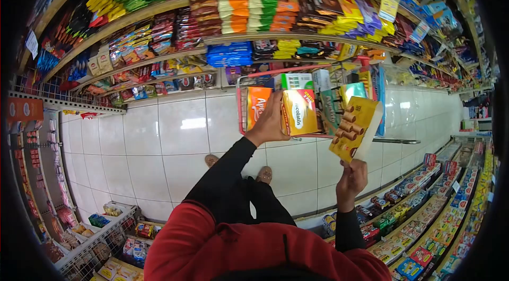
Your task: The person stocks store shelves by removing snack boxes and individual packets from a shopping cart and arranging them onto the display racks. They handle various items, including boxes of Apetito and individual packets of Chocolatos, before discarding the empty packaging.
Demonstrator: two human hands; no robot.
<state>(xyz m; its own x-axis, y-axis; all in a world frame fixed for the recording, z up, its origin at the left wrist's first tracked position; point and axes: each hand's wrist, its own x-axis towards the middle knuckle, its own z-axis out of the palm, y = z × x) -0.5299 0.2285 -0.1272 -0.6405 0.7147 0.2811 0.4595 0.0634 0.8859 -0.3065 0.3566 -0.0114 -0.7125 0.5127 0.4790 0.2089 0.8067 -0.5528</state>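
My left hand [269, 122] is closed on the left side of a yellow and red Chocolatos box [300, 112], held over a shopping cart. Pinched at its lower corner by my right hand [351, 177] is a yellow-brown cardboard piece [354, 128] printed with wafer rolls; a pale edge shows along its right side. It is tilted at the cart's right part. Inside the cart [243, 105], an orange box [259, 103] stands beside my left hand. Teal boxes [330, 105] and a green and white box [296, 79] are also in there, partly hidden.
Shelves of packaged snacks [233, 3] curve across the far side. Behind me on the right are sloped racks of small packs [413, 222]. A white wire basket shelf [101, 238] stands at lower left. White floor tiles [175, 138] lie around my feet.
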